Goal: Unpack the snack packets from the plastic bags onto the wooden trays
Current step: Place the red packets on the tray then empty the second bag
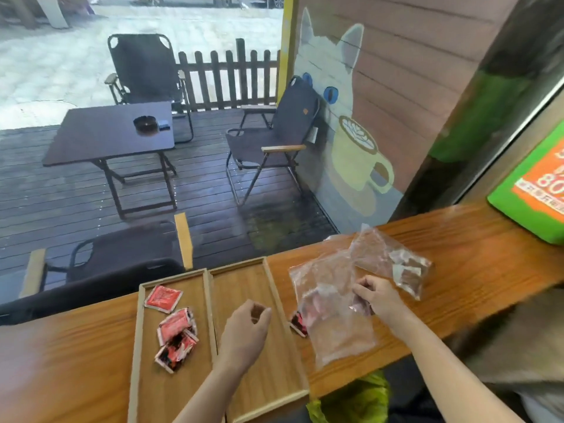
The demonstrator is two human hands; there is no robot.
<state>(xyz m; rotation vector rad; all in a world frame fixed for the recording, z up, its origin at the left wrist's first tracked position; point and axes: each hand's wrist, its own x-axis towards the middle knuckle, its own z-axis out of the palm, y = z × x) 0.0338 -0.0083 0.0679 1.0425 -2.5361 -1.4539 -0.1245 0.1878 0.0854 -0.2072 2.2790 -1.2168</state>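
Observation:
Two wooden trays lie side by side on the counter. The left tray holds three red snack packets. The right tray holds no packets; my left hand hovers over it, fingers loosely curled, with nothing visible in them. My right hand pinches the edge of a clear plastic bag with packets inside. A red and black packet lies beside that bag's left edge. A second clear bag with packets lies behind my right hand.
The wooden counter runs along a window. A green and orange box stands at the far right. Something green sits below the counter's near edge. Outside are a folding table and chairs.

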